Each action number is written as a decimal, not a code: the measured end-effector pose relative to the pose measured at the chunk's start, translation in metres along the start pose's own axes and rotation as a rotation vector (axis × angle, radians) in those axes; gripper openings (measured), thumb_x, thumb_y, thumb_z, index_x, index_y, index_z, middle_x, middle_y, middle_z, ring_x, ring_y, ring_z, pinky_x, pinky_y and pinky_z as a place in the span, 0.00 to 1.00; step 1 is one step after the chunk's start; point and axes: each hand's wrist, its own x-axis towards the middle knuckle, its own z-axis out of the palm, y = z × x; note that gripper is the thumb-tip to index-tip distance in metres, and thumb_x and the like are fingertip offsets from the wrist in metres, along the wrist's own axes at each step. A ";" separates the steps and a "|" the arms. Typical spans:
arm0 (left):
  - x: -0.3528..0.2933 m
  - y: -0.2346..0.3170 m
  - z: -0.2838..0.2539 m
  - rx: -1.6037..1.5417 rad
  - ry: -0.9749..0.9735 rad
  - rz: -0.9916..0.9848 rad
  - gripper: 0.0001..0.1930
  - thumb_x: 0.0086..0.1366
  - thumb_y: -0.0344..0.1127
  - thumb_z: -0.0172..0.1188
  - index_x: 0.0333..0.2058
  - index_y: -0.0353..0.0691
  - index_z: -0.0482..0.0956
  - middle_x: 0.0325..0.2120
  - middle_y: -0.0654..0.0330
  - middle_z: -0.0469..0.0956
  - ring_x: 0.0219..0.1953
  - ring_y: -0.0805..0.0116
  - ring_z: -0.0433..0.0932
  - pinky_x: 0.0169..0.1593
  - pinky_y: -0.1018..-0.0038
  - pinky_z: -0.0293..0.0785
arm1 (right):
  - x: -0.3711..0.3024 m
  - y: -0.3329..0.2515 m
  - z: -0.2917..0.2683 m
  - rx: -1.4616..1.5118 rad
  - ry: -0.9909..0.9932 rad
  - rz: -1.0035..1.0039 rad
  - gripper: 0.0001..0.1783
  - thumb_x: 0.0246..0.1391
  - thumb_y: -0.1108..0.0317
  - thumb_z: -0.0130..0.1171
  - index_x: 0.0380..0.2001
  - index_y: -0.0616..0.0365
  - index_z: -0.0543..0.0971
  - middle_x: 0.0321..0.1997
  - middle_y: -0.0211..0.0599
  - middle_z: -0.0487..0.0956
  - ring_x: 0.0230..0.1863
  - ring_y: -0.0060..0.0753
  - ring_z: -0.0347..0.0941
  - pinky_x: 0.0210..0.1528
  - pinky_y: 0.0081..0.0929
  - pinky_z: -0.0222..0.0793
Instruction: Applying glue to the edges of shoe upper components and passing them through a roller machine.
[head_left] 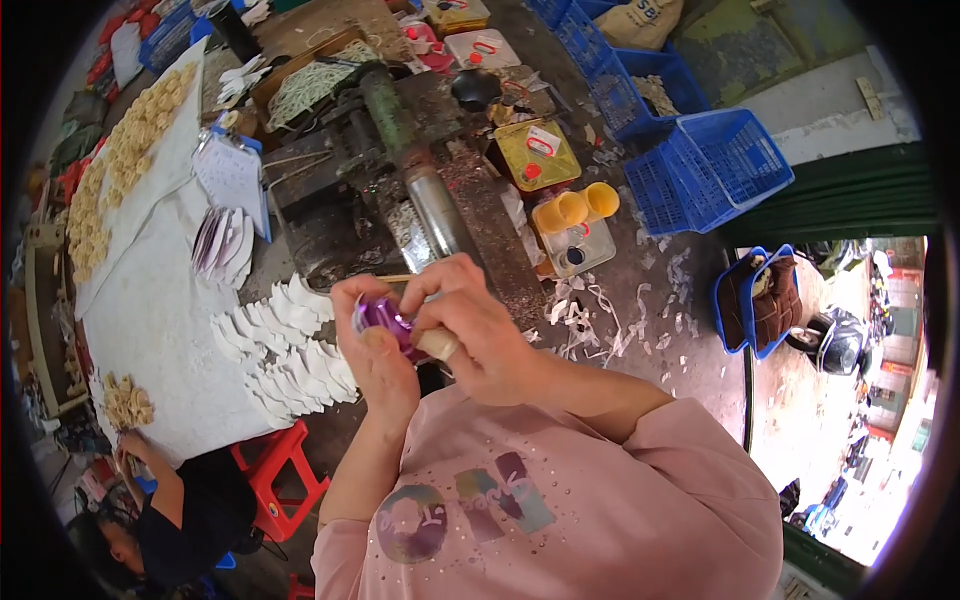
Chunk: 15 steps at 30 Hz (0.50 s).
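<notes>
A small glossy purple piece (pixel 384 320) is held up in front of my chest, between both hands; its kind I cannot make out. My left hand (pixel 376 360) is closed around its left side, thumb pressed against it. From the right, my right hand (pixel 478 325) grips its edge with bent fingers, one of which has a tan wrap. Just beyond my hands stands a machine with a shiny metal cylinder (pixel 440 212). To their left, rows of white curved pieces (pixel 285 345) lie on the table's edge.
A white-covered table (pixel 160 330) carries piles of beige pieces (pixel 140 150), a clipboard (pixel 232 180) and stacked purple-edged sheets (pixel 222 247). Yellow cups (pixel 562 212) stand on a tin. Blue crates (pixel 705 170) are at right. Another person (pixel 190 510) works beside a red stool (pixel 284 478).
</notes>
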 end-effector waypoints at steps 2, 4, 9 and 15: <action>0.003 -0.008 -0.005 0.004 0.034 -0.017 0.29 0.61 0.63 0.45 0.35 0.37 0.65 0.24 0.67 0.62 0.26 0.81 0.60 0.28 0.84 0.57 | -0.001 0.000 -0.010 0.101 0.026 0.081 0.11 0.42 0.82 0.51 0.31 0.58 0.69 0.37 0.41 0.70 0.39 0.43 0.67 0.44 0.35 0.61; 0.009 -0.013 -0.015 0.047 0.080 0.016 0.23 0.62 0.56 0.49 0.34 0.38 0.66 0.24 0.68 0.62 0.25 0.82 0.59 0.28 0.85 0.57 | 0.005 -0.004 -0.034 0.119 0.113 0.223 0.13 0.42 0.84 0.48 0.33 0.58 0.69 0.34 0.41 0.72 0.33 0.38 0.70 0.38 0.28 0.67; 0.005 -0.041 -0.051 0.256 -0.077 -0.377 0.07 0.59 0.29 0.54 0.37 0.38 0.73 0.21 0.67 0.68 0.23 0.78 0.66 0.29 0.79 0.65 | 0.024 0.030 -0.110 -0.476 -0.079 0.123 0.13 0.40 0.80 0.52 0.32 0.53 0.69 0.31 0.35 0.73 0.34 0.39 0.68 0.47 0.33 0.56; 0.001 -0.046 0.001 0.569 -0.156 0.129 0.12 0.57 0.31 0.56 0.40 0.36 0.77 0.27 0.54 0.77 0.29 0.61 0.76 0.35 0.70 0.69 | 0.013 0.055 -0.078 -0.469 -0.475 0.398 0.07 0.44 0.78 0.51 0.29 0.54 0.71 0.27 0.35 0.72 0.36 0.39 0.68 0.48 0.33 0.52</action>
